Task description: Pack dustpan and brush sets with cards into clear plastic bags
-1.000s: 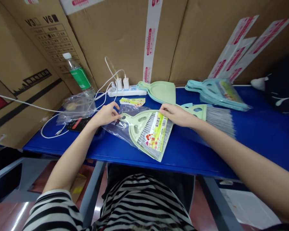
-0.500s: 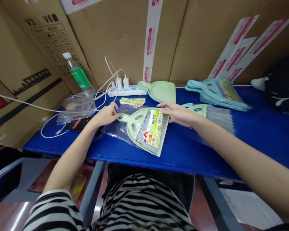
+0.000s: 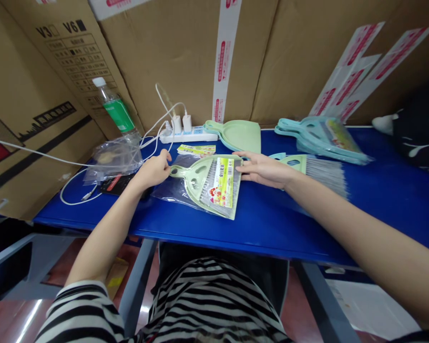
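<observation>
On the blue table (image 3: pixel 271 224), the nearest dustpan set (image 3: pixel 208 185) has shifted left.

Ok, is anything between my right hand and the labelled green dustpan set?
Nothing visible: your right hand is at the wide edge of the labelled green dustpan set. The clear bag shows by the handle, at the other end.

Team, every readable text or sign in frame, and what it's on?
"V3", beside an unfilled square: left cardboard box
"V6", beside a filled square: same box
"桌扫套装", slightly blurred: label on the wrapped dustpan set
Too small or blurred to read: the rest of that label, the box's table and banner, white tape, bottle, loose cards, blue dustpans.
</observation>
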{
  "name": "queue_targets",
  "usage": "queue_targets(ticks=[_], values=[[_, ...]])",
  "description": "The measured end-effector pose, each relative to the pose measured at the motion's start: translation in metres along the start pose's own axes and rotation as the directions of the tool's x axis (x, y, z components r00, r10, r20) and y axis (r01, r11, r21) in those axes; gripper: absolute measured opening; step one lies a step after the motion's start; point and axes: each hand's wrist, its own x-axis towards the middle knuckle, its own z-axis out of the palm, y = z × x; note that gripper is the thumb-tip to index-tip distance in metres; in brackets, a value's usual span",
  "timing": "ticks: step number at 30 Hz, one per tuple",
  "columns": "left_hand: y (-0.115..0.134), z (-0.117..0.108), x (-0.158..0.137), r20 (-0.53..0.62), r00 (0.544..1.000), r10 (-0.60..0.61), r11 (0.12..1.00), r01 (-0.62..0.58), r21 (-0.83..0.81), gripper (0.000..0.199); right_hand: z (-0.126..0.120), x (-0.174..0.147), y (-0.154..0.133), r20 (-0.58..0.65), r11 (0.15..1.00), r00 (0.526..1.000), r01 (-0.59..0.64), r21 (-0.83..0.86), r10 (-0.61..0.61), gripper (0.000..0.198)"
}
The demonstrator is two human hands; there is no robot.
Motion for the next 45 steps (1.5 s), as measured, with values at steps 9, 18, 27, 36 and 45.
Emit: queue_targets(ticks=[9,18,27,36,45], values=[[0.0048,-0.0047,-0.0043,-0.013,0.999,-0.034,0.996,0.035,0.085,0.036,-0.0017,-0.0005,0.0004,-0.022,0.991,0.999,0.030,-0.129,-0.033,0.056],[0.0086,-0.0079,-0.0072,0.001,0.998,-0.057,0.995,0.057,0.078,0.035,-0.0039,0.0005,0.0017,-0.073,0.985,0.997,0.027,-0.169,-0.040,0.053],[0.0062,-0.0067,-0.0059,-0.002,0.999,-0.047,0.993,0.047,0.104,0.032,0.0013,-0.0018,-0.0009,-0.098,0.984,0.995,-0.006,-0.177,-0.012,0.056],[0.0053,-0.0057,-0.0051,-0.021,0.998,-0.052,0.989,0.054,0.141,0.035,-0.0042,0.0010,0.0033,-0.055,0.978,0.997,0.042,-0.206,-0.054,0.066],[0.0105,-0.0081,-0.0079,-0.049,0.992,-0.115,0.963,0.124,0.240,0.036,-0.0069,-0.0001,0.0011,-0.056,0.957,0.996,0.049,-0.285,-0.067,0.069]])
